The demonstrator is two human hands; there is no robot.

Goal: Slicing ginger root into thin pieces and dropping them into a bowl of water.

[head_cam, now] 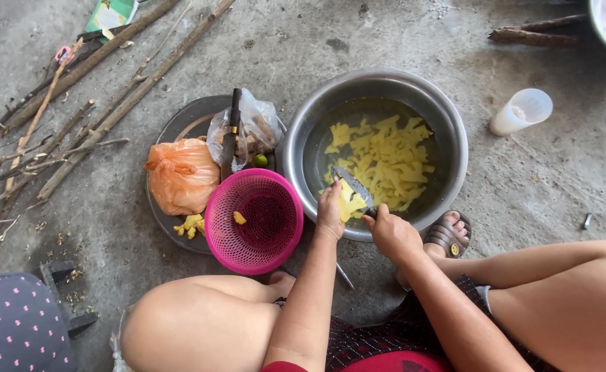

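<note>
Fingers of the left hand (pixel 330 210) pinch a yellow piece (pixel 350 202) over the near rim of the steel basin (pixel 455 138); the right hand (pixel 390 233) grips a knife (pixel 351 184), its blade across that piece. Left of the basin, a pink basket (pixel 253 220) holds one yellow scrap. The basin holds water and yellow slices (pixel 386 155).

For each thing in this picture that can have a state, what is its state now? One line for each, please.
Metal bowl: holds water and floating yellow pieces.
Pink basket: upright, one yellow piece inside.
Knife: in right hand, blade on yellow piece.
Left hand: holds that piece.
Orange bag: tied shut.
Clear bag: open.
White cup: lying on its side.
</note>
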